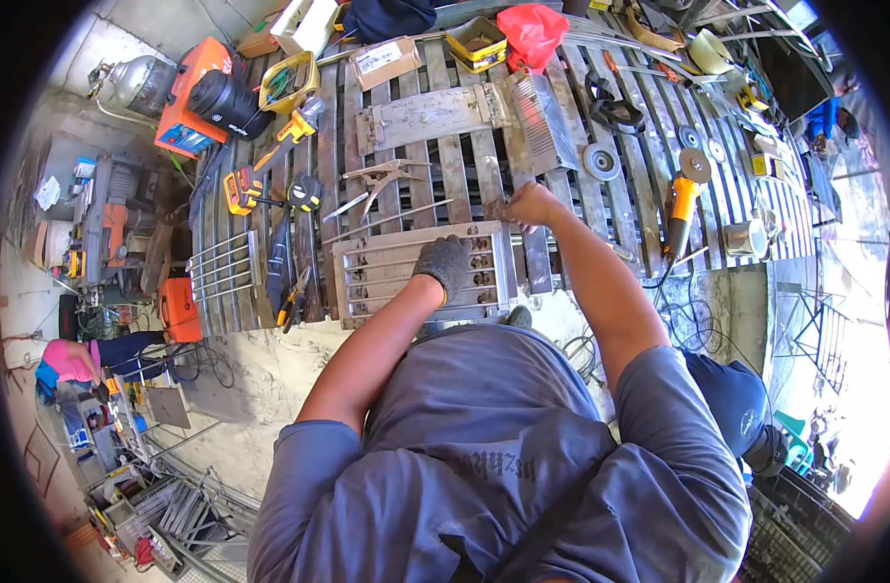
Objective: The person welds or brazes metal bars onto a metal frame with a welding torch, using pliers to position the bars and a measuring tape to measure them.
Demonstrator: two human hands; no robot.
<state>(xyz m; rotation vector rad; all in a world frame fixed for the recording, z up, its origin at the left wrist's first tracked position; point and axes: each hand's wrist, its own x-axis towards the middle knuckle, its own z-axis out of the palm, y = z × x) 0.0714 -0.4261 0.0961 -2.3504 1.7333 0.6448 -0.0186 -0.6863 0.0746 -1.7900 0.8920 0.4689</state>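
My left hand, in a dark grey glove, is closed over the rods of a rectangular metal frame at the table's near edge. Bare and closed, my right hand is just beyond the frame's right corner, its fingertips low over the slats; what they pinch is too small to tell. Locking pliers and a thin metal rod lie beyond my left hand. Farther back is a flat, worn metal plate. A perforated metal piece lies beyond my right hand.
On the slatted table are an angle grinder, grinding disc, tape measure, yellow-handled pliers, a rodded grate, a red bag and an orange machine. A person in pink is at far left.
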